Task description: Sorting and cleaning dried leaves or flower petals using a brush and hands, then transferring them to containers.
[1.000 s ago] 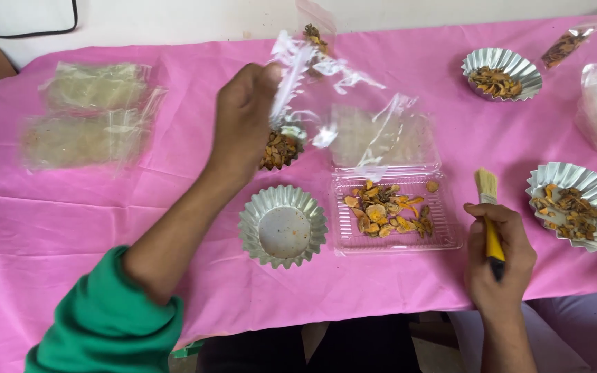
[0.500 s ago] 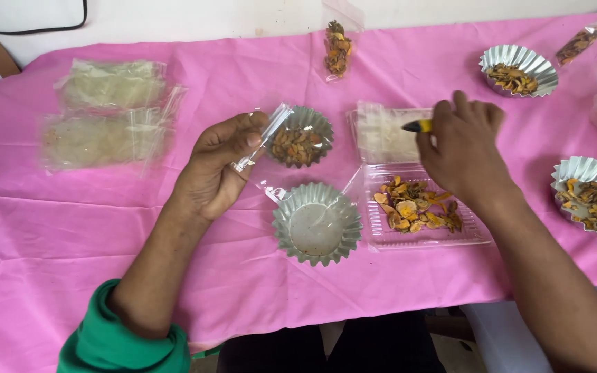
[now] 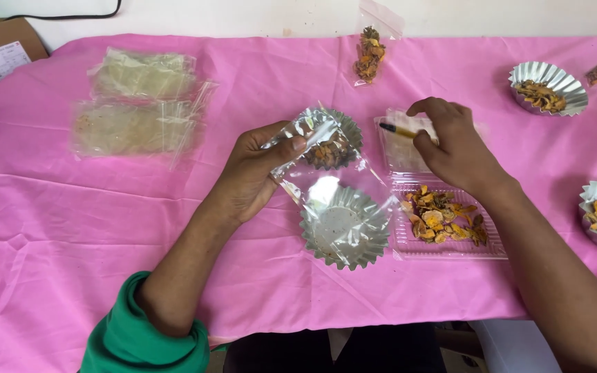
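Two hands work: left hand (image 3: 253,173) grips a clear bag (image 3: 312,148), right hand (image 3: 454,141) pinches a brush (image 3: 399,130); foil cup (image 3: 345,226) at six o'clock sits unfilled.

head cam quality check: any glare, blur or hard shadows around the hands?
Head view: even, soft light, no hard shadows on the pink tablecloth. Glare on the clear plastic bag in the left hand and on the empty foil cup, washing out its centre. Right hand, holding a yellow-handled tool, is slightly soft; the frame is otherwise sharp, edges mildly stretched.
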